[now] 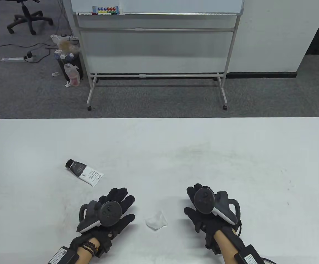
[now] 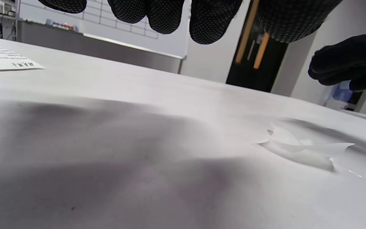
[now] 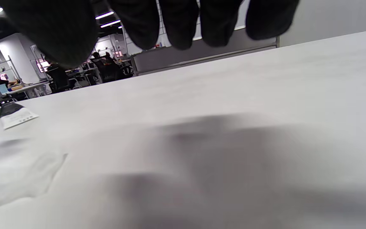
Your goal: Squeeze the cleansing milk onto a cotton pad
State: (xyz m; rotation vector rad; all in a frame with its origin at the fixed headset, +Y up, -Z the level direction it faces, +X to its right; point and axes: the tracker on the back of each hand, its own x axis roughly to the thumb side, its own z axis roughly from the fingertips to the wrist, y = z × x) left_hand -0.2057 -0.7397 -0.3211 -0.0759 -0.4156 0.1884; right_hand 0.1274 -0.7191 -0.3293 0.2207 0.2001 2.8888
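A black-and-white tube of cleansing milk (image 1: 84,172) lies flat on the white table (image 1: 176,148), cap toward the far left. A crumpled white cotton pad (image 1: 156,220) lies near the front edge, between my hands. My left hand (image 1: 118,202) is spread open above the table, left of the pad and just in front of the tube, holding nothing. My right hand (image 1: 196,202) is open to the right of the pad, also holding nothing. The pad shows in the left wrist view (image 2: 300,148) and blurred in the right wrist view (image 3: 14,175). The tube's end shows in both wrist views (image 2: 5,60) (image 3: 16,116).
A wheeled whiteboard stand (image 1: 156,49) stands on the carpet beyond the table's far edge. A bin with bags (image 1: 68,66) and an office chair (image 1: 28,16) are at the far left.
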